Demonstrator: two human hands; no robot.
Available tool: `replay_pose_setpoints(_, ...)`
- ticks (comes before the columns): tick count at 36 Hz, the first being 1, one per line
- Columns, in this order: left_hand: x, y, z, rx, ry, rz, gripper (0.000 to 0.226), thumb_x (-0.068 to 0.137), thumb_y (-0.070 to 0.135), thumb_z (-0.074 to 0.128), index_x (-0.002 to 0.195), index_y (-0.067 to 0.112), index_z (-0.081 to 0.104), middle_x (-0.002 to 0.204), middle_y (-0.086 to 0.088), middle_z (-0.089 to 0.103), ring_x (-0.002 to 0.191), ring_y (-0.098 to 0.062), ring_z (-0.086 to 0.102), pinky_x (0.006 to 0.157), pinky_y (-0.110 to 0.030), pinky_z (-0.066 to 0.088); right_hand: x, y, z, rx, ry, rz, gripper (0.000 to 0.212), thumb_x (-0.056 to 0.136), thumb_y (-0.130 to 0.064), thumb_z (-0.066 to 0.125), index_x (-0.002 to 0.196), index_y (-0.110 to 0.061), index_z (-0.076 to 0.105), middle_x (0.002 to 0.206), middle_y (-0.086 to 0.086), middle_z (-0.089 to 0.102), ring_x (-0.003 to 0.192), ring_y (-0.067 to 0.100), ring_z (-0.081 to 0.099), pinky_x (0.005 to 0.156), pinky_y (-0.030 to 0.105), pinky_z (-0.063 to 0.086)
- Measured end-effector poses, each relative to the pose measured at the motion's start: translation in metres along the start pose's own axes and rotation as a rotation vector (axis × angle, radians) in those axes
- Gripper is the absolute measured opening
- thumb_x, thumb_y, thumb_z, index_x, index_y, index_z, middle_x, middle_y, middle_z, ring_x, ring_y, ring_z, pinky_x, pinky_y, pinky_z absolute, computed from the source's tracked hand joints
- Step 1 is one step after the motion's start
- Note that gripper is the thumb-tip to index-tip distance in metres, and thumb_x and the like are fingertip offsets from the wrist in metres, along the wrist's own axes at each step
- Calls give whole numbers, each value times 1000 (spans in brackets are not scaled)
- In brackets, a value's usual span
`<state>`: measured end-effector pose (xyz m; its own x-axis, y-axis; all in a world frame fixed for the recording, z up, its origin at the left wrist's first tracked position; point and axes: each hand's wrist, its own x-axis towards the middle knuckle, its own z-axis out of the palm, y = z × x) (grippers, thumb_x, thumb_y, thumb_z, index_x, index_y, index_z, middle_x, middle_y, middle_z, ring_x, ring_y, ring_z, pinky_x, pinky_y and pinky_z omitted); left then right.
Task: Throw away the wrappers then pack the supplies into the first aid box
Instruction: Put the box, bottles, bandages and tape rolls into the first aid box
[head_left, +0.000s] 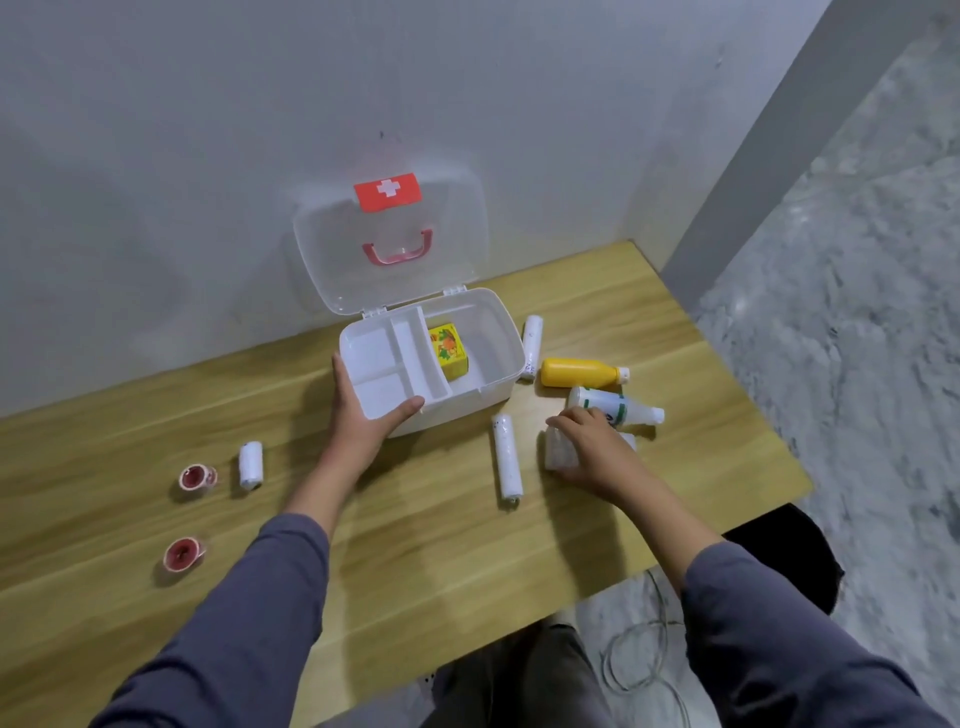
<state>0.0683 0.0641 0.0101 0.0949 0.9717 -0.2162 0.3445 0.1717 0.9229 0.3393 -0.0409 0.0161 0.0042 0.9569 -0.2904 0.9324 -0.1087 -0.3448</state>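
Supplies lie scattered on the table (156, 415); two tape rolls (197, 478) far left, then a short bandage roll (251, 464); left hand (363, 410) grips the open first aid box (498, 358) at its near corner; right hand (592, 447) closes on a white packet (558, 452); bottles (582, 373) just beyond could roll if nudged.

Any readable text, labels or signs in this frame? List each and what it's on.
No legible words.
White cross on a red sticker, on the first aid box lid: a sign only.
Yellow carton in the box: coloured print, too blurred.
White bottle: green label, unreadable.
Long gauze roll: dark marks, too small.
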Motion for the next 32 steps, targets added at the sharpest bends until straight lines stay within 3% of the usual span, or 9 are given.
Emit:
replay_pose_setpoints(6,-1,1,-5,-20,-10,12,129,43,65,83,144,27,13,142,-1,42,130,-21,43,106,-51,40,-4,-1,-17,239,132,-88,64,76,-25,72,133,-16,45,132,6,46,121,23,44,95,37,44)
replay_pose_setpoints(12,-3,4,-2,-72,3,34,116,49,54,86,140,30,20,137,1,46,127,-18,45,105,-49,42,32,-29,-68,311,301,-253,63,73,-21,76,129,-7,50,124,15,51,116,26,46,93,23,33)
replay_pose_setpoints(15,-5,5,1,-105,7,57,110,51,50,86,139,33,22,138,3,45,128,-15,45,107,-40,40,61,-49,-83,255,238,-330,66,73,-20,75,131,-7,48,127,15,49,118,26,45,95,23,34)
replay_pose_setpoints(18,-5,4,4,-122,22,74,101,54,42,83,136,36,24,133,7,47,124,-11,46,101,-30,41,90,-71,-82,87,121,-401,66,73,-21,72,133,-8,46,131,14,48,122,27,44,101,34,40)
replay_pose_setpoints(21,-3,3,6,-121,33,81,94,58,34,84,127,49,23,126,20,44,116,7,46,89,-10,39,116,-84,-76,-95,29,-451,64,71,-18,71,131,-8,49,129,13,52,120,29,46,97,37,42)
replay_pose_setpoints(24,-3,4,6,-111,36,90,92,59,28,83,123,54,23,126,25,43,113,18,43,86,-3,39,133,-92,-69,-151,-5,-454,63,70,-15,70,129,-8,50,127,14,53,119,30,46,97,38,41)
replay_pose_setpoints(26,-2,3,6,-120,46,91,95,57,34,84,130,45,25,128,23,43,116,15,43,90,-4,38,143,-97,-64,-164,-20,-452,66,71,-15,70,131,-7,45,130,15,51,122,31,44,101,38,39)
replay_pose_setpoints(29,-2,2,6,-138,55,104,103,55,38,83,139,25,25,135,6,45,126,-6,44,102,-22,39,151,-102,-58,-147,-18,-448,72,71,-19,73,133,-5,41,136,16,47,125,31,42,104,37,35)
replay_pose_setpoints(32,-2,1,6,-145,53,108,99,57,36,83,138,24,27,135,1,46,126,-11,46,101,-27,41,154,-100,-58,-132,42,-466,72,68,-24,76,130,-7,44,129,14,51,118,32,46,98,39,38)
